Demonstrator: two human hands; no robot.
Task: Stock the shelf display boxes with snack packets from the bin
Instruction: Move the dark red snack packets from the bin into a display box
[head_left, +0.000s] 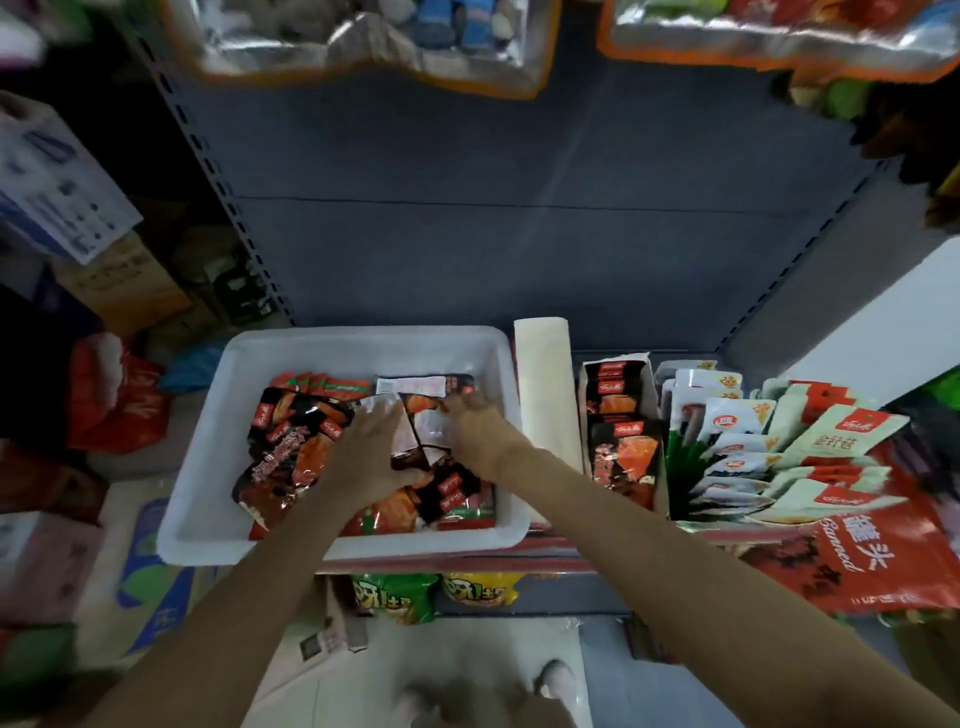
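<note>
— Where are the hands?
— Both in the white bin (208, 499); the left hand (363, 457) and right hand (478, 431) together clasp a dark snack packet (421, 441) above the pile.
— And the display box (623, 431)?
— Right of the bin, beyond a pale roll (545, 389); it holds matching packets upright.

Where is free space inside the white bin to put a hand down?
The white bin has bare floor along its left wall and across the back, behind the snack packets. The centre and right are crowded: left hand and right hand are both among the packets there.
</note>
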